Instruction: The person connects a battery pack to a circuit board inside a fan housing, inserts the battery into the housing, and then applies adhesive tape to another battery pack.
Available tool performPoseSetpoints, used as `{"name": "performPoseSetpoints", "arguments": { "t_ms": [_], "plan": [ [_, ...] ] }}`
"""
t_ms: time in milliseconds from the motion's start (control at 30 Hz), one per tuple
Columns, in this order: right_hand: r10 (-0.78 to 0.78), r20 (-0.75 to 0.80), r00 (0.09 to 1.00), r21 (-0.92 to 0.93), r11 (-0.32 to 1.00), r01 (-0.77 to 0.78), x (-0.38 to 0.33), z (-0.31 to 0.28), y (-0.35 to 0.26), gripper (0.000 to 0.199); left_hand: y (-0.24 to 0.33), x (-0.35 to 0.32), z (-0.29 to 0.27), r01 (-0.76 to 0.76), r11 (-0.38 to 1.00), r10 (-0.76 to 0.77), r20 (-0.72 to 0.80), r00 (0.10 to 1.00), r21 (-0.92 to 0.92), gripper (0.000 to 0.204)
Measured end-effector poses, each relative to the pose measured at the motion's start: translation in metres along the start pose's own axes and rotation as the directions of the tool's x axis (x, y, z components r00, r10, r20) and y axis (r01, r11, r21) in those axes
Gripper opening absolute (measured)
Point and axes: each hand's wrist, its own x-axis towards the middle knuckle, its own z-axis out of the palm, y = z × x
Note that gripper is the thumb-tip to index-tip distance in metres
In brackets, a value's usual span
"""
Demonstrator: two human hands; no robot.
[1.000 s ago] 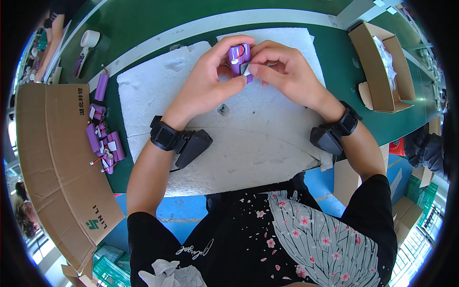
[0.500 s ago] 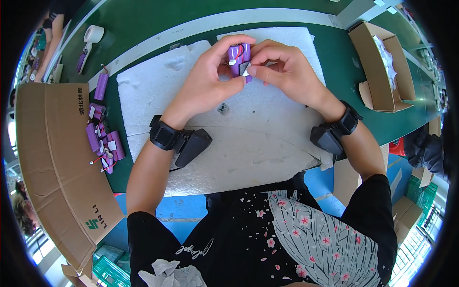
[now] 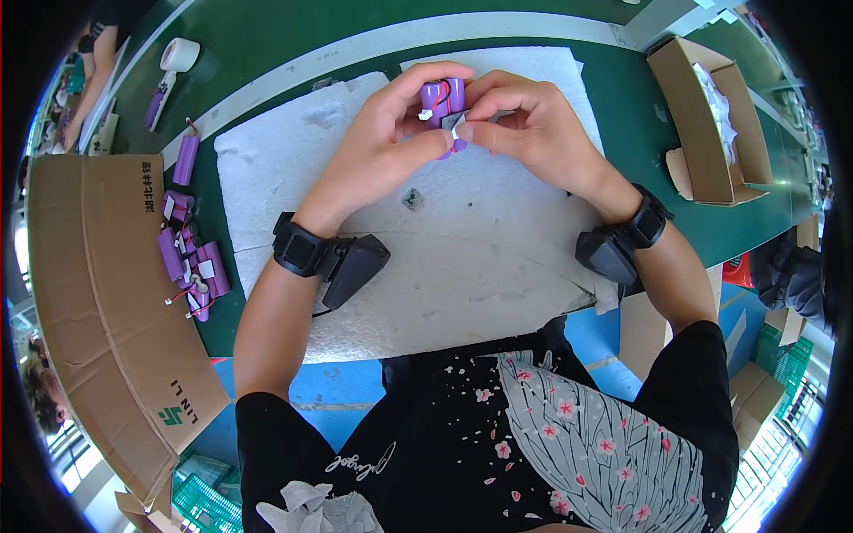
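Note:
A purple shrink-wrapped battery pack (image 3: 455, 90) with red and black wires and a small white connector (image 3: 426, 115) is held over the far part of the white foam sheet. My left hand (image 3: 384, 133) wraps it from the left, fingers behind and thumb across the near end. From the right, my right hand (image 3: 540, 133) pinches a small grey-and-white sticker-like piece (image 3: 454, 121) between thumb and index finger, against the pack's face. My left thumb tip touches the edge of this piece. Its underside and part of the pack are hidden by my fingers.
White foam sheet (image 3: 498, 258) lies on the green table. Several purple battery packs (image 3: 191, 253) are piled at left beside a large cardboard box (image 3: 115, 293). A tape roll (image 3: 180, 55) stands far left. An open carton (image 3: 751, 133) with white contents sits at right.
My left thumb has shifted right onto the edge of the small piece at the pack's near end. The pack has tilted slightly; my right hand keeps its pinch.

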Motion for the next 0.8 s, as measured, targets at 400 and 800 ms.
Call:
{"name": "performPoseSetpoints", "arguments": {
  "t_ms": [400,800],
  "plan": [
    [-0.012,0.009,1.000,-0.042,0.999,0.012,0.0000,-0.0005,0.0005,0.007,-0.0068,0.0008,0.0007,-0.113,0.972,0.117,-0.007,0.993,0.207,0.053],
    [-0.005,0.004,1.000,-0.034,0.999,0.005,0.0004,0.0011,0.0007,0.008,-0.0074,-0.0007,-0.0023,-0.091,0.973,0.088,0.023,0.996,0.212,0.058]
  ]
}}
